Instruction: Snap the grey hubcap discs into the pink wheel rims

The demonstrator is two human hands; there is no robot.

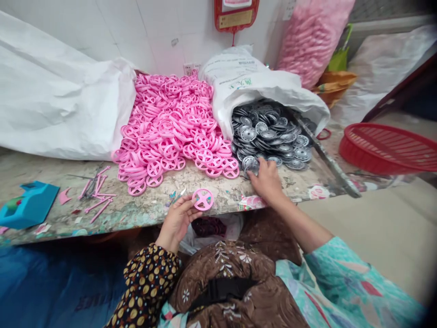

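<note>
One pink wheel in left hand, right hand at bench edge

In front of me is a rough, speckled bench, and behind it is a white tile wall. A red sign hangs over a small wall socket. The floor is pale.

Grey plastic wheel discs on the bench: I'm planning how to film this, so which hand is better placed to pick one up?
Right, probably: the right hand touches the grey plastic wheel discs at the pile's edge, while the left hand is holding a pink spoked plastic ring.
</note>
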